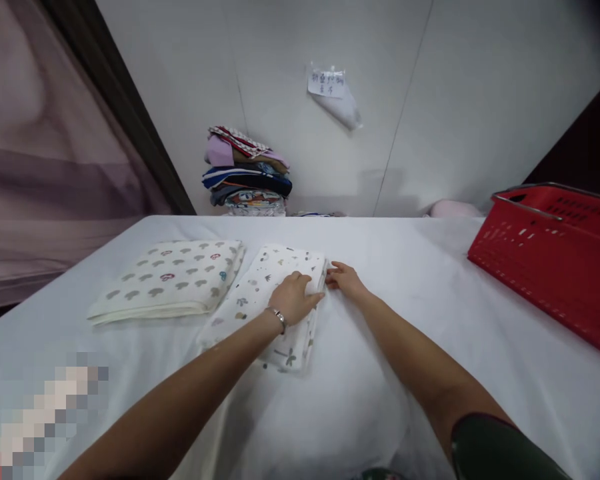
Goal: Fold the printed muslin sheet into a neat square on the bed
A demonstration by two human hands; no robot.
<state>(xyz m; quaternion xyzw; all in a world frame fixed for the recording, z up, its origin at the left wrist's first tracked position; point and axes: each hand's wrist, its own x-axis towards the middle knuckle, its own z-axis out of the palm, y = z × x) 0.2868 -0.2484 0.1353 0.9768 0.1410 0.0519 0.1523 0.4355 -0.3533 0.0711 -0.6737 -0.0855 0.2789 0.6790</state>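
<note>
A folded white cloth (253,293) printed with small grey and brown motifs lies in the middle of the table, a little left of centre. Flat on its right half rests my left hand (295,298), thumb apart from the fingers and a bracelet at the wrist. My right hand (349,280) is at the cloth's far right edge, its fingers slightly curled and spread against the layered side. Just left of it lies a second folded cloth (173,277), cream-coloured with grey mushroom prints and a few red and teal ones.
A white sheet (405,327) covers the table. At the right edge stands a red plastic basket (550,260) with a metal handle. Beyond the far edge rises a stack of folded fabrics (247,173) against the wall. A paper note (326,83) hangs above, and a curtain (55,160) borders the left.
</note>
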